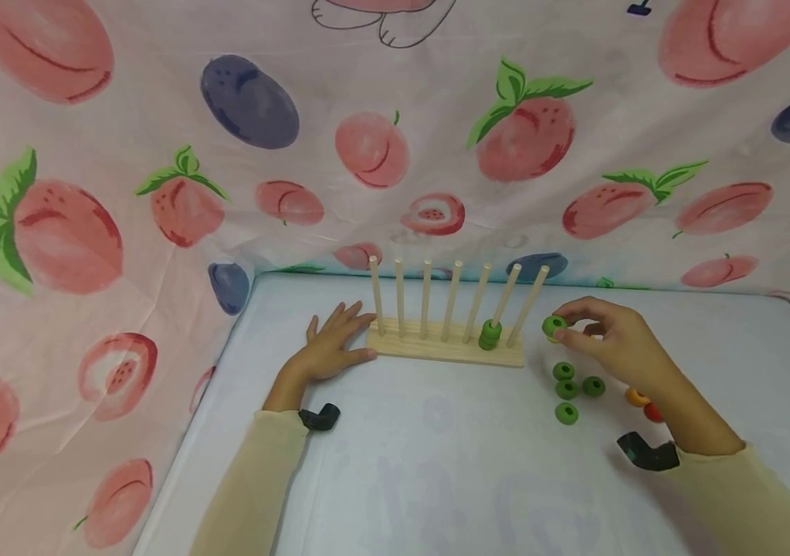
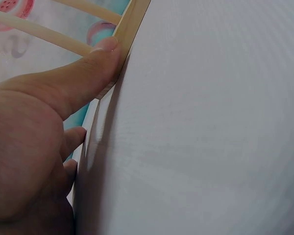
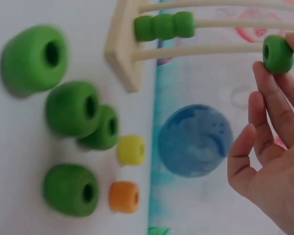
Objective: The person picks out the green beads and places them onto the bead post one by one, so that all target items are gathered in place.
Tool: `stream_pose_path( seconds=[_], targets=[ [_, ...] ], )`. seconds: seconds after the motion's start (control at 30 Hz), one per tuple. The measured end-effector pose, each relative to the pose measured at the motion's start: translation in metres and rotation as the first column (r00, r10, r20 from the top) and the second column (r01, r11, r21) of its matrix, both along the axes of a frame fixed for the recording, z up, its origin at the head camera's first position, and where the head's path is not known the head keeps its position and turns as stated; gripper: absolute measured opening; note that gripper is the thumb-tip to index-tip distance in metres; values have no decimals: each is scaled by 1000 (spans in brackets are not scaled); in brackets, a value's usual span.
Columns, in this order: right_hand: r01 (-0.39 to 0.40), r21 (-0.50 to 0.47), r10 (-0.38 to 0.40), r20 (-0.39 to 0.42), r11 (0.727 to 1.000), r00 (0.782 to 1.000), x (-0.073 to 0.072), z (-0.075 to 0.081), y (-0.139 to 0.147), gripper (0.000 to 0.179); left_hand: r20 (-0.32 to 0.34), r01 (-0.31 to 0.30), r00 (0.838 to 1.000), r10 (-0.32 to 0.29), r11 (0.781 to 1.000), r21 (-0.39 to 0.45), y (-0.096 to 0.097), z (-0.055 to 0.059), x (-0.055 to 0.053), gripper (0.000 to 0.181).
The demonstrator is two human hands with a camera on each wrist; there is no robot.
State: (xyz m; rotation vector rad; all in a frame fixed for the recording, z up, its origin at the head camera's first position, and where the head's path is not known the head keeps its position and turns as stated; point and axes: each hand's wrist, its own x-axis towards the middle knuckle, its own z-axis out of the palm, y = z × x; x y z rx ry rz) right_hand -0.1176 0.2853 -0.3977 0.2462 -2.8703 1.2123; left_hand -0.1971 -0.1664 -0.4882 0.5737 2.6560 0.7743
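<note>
A wooden base with a row of upright pegs (image 1: 446,354) stands near the back of the table. Three green beads (image 3: 164,26) are stacked on the second peg from the right. My right hand (image 1: 613,336) pinches another green bead (image 1: 554,326) between thumb and fingertips, to the right of the pegs. In the right wrist view, this held bead (image 3: 278,54) is near the upper end of the rightmost peg; whether they touch I cannot tell. My left hand (image 1: 330,345) lies with spread fingers at the base's left end, its thumb (image 2: 100,61) touching the wood.
Several loose green beads (image 1: 566,388) lie right of the base, below my right hand. An orange bead (image 1: 637,397) and a red bead (image 1: 653,412) sit near the right forearm. A yellow bead (image 3: 131,150) shows in the right wrist view. Fruit-patterned cloth (image 1: 367,77) hangs behind the table.
</note>
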Motion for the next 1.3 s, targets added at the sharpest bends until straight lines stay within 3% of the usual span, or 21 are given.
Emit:
stream_pose_path(
  seconds=[0.17, 0.3, 0.47, 0.63, 0.7, 0.8, 1.0, 1.3],
  targets=[
    [88, -99, -88, 6, 991, 996, -3, 16, -6, 32, 3, 3, 1000, -3, 1000, 5, 0, -1, 0, 74],
    [121, -223, -137, -54, 967, 989, -9, 28, -12, 32, 5, 5, 1000, -5, 1000, 10, 0, -1, 0, 73],
    [34, -425, -115, -165, 904, 980, -16, 42, -24, 28, 4, 3, 1000, -3, 1000, 11, 1, 1, 0, 73],
    [-37, -479, -77, -217, 877, 973, -22, 52, -39, 27, 10, 2, 1000, -2, 1000, 10, 0, 1, 0, 74],
    [-42, -459, -72, -227, 887, 971, -24, 54, -43, 28, 14, 2, 1000, -2, 1000, 9, 0, 1, 0, 74],
    [-63, -470, -55, -233, 881, 971, -28, 56, -48, 27, 13, 5, 1000, -5, 1000, 9, 1, 2, 0, 74],
    [-61, -382, -50, -275, 922, 960, -35, 55, -54, 26, 3, 9, 1000, -9, 1000, 12, 2, 2, -1, 74],
    [-48, -313, -27, -231, 949, 973, -40, 55, -59, 29, 8, 1, 1000, -1, 1000, 12, 0, -1, -1, 74]
  ],
)
